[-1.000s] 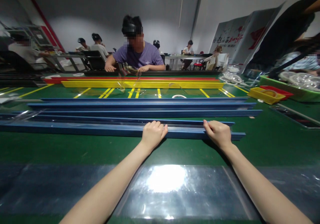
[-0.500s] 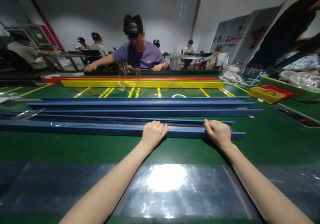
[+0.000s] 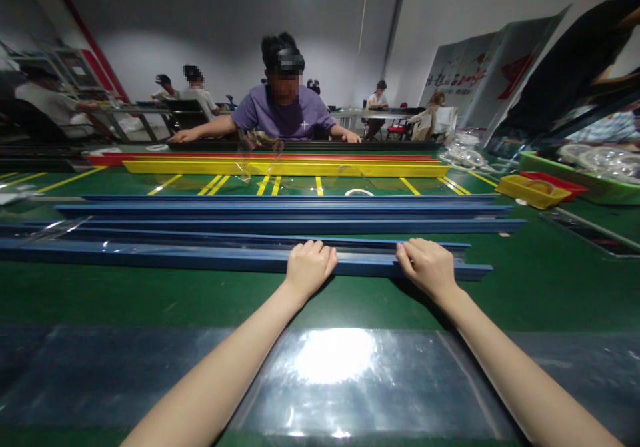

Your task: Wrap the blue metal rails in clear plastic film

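Nearest me on the green table lies a long blue plastic channel strip (image 3: pixel 165 255), open side up, with shiny clear film (image 3: pixel 55 230) at its left part. My left hand (image 3: pixel 311 266) is closed over the strip's near edge, knuckles up, fingertips hidden in the groove. Farther right along the same strip, my right hand (image 3: pixel 429 266) is curled over it near its right end, thumb side towards the left hand. Whether the fingers also pinch film inside the groove cannot be made out. Several more blue strips (image 3: pixel 300 225) lie just beyond, roughly parallel.
A wide clear sheet (image 3: pixel 400 394) covers the table before me. Farther off lie yellow strips (image 3: pixel 200 167), red ones and a white ring (image 3: pixel 359 192). At right are a yellow tray (image 3: pixel 533 190) and a green bin (image 3: pixel 610 190). A co-worker in purple (image 3: pixel 283 114) sits opposite.
My right hand has slid a little left along the blue strip, closer to my left hand, which has barely moved. The co-worker opposite has shifted to the right.
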{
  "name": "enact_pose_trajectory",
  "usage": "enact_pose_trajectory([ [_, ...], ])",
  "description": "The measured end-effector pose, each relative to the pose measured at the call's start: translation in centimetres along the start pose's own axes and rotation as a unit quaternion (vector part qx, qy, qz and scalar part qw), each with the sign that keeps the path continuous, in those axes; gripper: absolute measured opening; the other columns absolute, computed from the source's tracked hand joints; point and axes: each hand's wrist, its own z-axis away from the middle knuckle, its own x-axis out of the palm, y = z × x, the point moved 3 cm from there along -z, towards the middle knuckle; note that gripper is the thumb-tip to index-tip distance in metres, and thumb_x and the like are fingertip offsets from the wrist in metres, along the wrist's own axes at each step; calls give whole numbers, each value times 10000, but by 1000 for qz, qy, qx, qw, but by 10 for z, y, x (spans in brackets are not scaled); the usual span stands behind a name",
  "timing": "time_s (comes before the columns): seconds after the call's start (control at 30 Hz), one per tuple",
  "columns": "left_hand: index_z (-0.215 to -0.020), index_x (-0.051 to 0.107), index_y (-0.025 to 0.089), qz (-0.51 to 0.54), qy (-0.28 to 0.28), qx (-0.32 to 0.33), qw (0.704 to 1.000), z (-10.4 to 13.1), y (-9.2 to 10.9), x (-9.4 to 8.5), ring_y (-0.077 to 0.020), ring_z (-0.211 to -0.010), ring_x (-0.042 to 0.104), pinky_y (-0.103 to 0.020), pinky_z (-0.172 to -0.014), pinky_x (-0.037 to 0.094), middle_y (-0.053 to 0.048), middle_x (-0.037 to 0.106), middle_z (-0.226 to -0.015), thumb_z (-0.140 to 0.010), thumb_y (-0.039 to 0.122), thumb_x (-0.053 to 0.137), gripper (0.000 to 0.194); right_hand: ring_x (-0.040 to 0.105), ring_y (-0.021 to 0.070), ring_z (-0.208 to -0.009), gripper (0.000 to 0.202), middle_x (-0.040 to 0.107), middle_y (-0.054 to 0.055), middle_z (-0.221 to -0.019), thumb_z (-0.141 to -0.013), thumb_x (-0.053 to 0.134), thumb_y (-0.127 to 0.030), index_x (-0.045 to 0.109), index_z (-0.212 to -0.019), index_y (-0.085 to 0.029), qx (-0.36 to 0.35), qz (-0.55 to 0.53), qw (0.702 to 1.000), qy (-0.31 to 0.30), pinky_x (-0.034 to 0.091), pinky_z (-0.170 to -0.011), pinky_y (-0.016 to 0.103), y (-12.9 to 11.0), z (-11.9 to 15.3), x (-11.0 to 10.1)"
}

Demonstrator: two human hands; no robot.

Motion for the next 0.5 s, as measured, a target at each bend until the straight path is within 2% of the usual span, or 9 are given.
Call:
enact_pose_trajectory([
  [0.13,-567,573,176,3,3,-4,1000,0,0,1,-145,-575,506,-293,-538,266,-25,573,-560,-838,257,375,345,411,108,-532,290,501,6,-526,-828,387,-247,496,-566,-186,-58,-43,997,-16,267,-554,246,-23,-8,-3],
  [0.23,-570,573,175,5,1,-7,1000,1,1,1,-149,-582,508,-297,-542,269,-28,576,-567,-842,259,369,350,405,117,-553,292,486,7,-534,-832,380,-251,480,-564,-194,-84,-48,995,-27,272,-570,251,-29,-9,-2],
  [0.5,-578,573,176,7,-5,-7,1000,1,1,1,-148,-589,506,-299,-552,270,-29,578,-575,-849,260,358,356,397,112,-539,317,472,2,-522,-829,397,-283,443,-528,-197,-44,-36,998,-4,265,-544,246,-25,-8,5],
])
